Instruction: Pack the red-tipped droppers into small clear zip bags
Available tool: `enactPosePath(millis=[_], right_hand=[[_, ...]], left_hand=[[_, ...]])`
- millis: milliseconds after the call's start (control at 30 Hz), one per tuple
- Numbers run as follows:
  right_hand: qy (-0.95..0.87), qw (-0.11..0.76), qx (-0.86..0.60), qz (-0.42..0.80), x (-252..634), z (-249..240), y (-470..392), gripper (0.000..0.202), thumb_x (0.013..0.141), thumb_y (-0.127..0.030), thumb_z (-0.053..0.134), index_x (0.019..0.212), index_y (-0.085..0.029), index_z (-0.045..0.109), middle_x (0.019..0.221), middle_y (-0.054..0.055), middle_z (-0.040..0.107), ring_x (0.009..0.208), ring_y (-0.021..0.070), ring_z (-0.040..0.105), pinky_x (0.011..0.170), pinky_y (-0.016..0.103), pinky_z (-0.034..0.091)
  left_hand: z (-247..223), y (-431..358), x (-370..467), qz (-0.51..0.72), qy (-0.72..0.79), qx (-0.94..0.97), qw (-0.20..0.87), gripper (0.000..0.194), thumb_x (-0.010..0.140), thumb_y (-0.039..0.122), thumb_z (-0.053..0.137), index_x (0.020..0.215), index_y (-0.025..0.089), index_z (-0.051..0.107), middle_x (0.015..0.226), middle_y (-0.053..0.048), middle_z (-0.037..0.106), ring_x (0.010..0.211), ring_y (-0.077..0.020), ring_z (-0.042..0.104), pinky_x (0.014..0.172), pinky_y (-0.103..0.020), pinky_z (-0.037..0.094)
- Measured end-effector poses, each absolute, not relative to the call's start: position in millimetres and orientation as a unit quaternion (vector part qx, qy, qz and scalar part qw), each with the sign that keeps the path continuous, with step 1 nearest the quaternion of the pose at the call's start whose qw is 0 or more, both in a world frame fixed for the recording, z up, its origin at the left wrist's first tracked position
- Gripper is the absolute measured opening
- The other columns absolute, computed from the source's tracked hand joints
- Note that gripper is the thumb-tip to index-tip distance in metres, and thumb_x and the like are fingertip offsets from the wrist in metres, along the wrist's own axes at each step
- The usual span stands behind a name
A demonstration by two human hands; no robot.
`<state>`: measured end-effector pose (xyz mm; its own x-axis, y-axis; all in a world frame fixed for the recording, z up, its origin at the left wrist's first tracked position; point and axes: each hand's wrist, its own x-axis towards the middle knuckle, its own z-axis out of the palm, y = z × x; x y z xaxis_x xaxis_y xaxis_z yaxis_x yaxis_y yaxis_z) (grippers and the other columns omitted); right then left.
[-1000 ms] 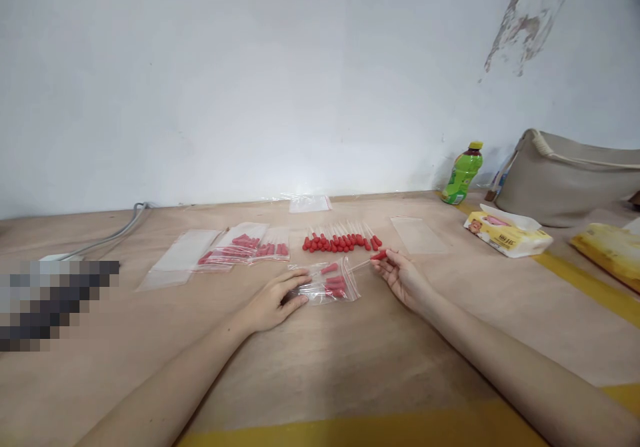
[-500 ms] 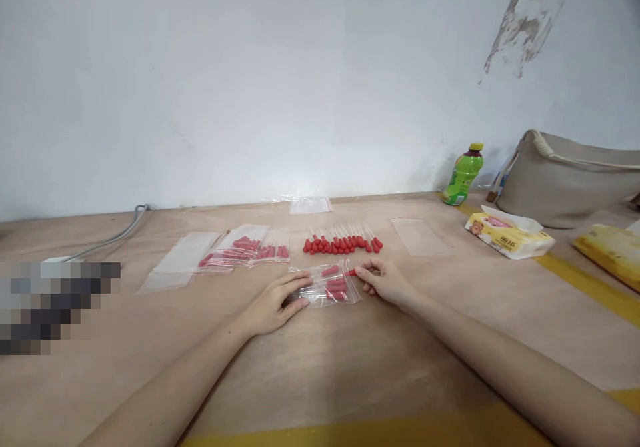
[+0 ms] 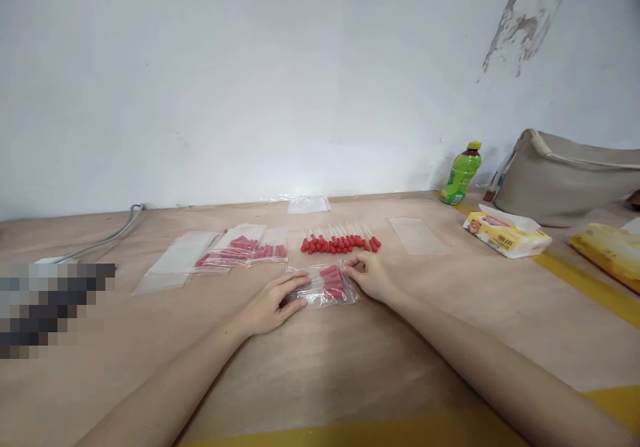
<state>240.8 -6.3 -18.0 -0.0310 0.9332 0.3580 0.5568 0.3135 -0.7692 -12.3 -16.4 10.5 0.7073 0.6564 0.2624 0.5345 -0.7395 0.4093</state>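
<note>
A clear zip bag (image 3: 316, 292) with several red-tipped sticks inside lies flat on the brown-covered table. My left hand (image 3: 273, 303) rests at the bag's left end, fingers apart, fingertips on the plastic. At the right, open end of the bag, my right hand (image 3: 367, 275) has thumb and forefinger at the bag's edge; whether anything is between them is hidden. Just behind the bag lies a row of red-tipped sticks (image 3: 340, 243). To the left, filled bags (image 3: 240, 245) overlap, with flat clear bags (image 3: 183, 252) beside them.
Another flat bag (image 3: 417, 235) lies right of the row, and one (image 3: 308, 204) lies by the wall. Farther right are a green bottle (image 3: 461, 177), a tissue pack (image 3: 507, 232), a yellow pack (image 3: 607, 247) and a grey handbag (image 3: 565, 180). A cable (image 3: 113, 237) runs at left.
My right hand has moved left to the bag's mouth. The red-tipped stick it held outside is now inside with the others. My left hand stays in place.
</note>
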Motion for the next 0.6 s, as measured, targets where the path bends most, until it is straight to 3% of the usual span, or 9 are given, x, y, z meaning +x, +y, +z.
enactPosePath(millis=[200, 333, 400, 500, 600], right_hand=[[-0.717, 0.431, -0.466, 0.288, 240, -12, -10, 0.014, 0.075, -0.02, 0.052, 0.075, -0.016, 0.065, 0.091, 0.006, 0.06, 0.086, 0.0169, 0.056, 0.079, 0.031, 0.044], [-0.622, 0.429, -0.513, 0.407, 239, -8, -11, 0.023, 0.078, -0.035, 0.051, 0.089, -0.016, 0.058, 0.081, 0.004, 0.061, 0.07, 0.0148, 0.058, 0.056, 0.026, 0.046], [-0.571, 0.446, -0.545, 0.423, 237, -6, -13, 0.035, 0.072, -0.04, 0.059, 0.097, -0.016, 0.053, 0.079, 0.003, 0.061, 0.067, 0.0141, 0.058, 0.053, 0.024, 0.044], [-0.568, 0.401, -0.527, 0.49, 236, -2, -16, 0.038, 0.061, -0.038, 0.071, 0.085, -0.014, 0.055, 0.066, 0.001, 0.061, 0.062, 0.0134, 0.057, 0.055, 0.023, 0.044], [-0.568, 0.369, -0.515, 0.526, 237, 2, -20, 0.03, 0.062, -0.039, 0.07, 0.066, -0.015, 0.053, 0.053, -0.003, 0.055, 0.05, 0.0095, 0.052, 0.047, 0.021, 0.04]], left_hand=[[12, -18, -12, 0.198, 0.33, 0.909, 0.159, 0.041, 0.086, 0.033, 0.046, 0.126, 0.024, 0.043, 0.13, -0.005, 0.046, 0.119, -0.0195, 0.042, 0.1, -0.036, 0.034], [13, -19, -12, 0.193, 0.337, 0.906, 0.166, 0.044, 0.086, 0.033, 0.046, 0.129, 0.024, 0.039, 0.129, -0.006, 0.047, 0.116, -0.0201, 0.045, 0.097, -0.035, 0.037], [14, -19, -12, 0.197, 0.332, 0.907, 0.171, 0.047, 0.086, 0.033, 0.046, 0.13, 0.024, 0.036, 0.128, -0.007, 0.047, 0.112, -0.0203, 0.047, 0.094, -0.035, 0.04], [15, -20, -12, 0.204, 0.311, 0.911, 0.175, 0.047, 0.086, 0.032, 0.046, 0.13, 0.023, 0.036, 0.126, -0.008, 0.048, 0.111, -0.02, 0.048, 0.094, -0.035, 0.039], [16, -21, -11, 0.216, 0.3, 0.913, 0.171, 0.044, 0.086, 0.031, 0.046, 0.129, 0.023, 0.038, 0.128, -0.007, 0.046, 0.117, -0.0204, 0.042, 0.098, -0.035, 0.035]])
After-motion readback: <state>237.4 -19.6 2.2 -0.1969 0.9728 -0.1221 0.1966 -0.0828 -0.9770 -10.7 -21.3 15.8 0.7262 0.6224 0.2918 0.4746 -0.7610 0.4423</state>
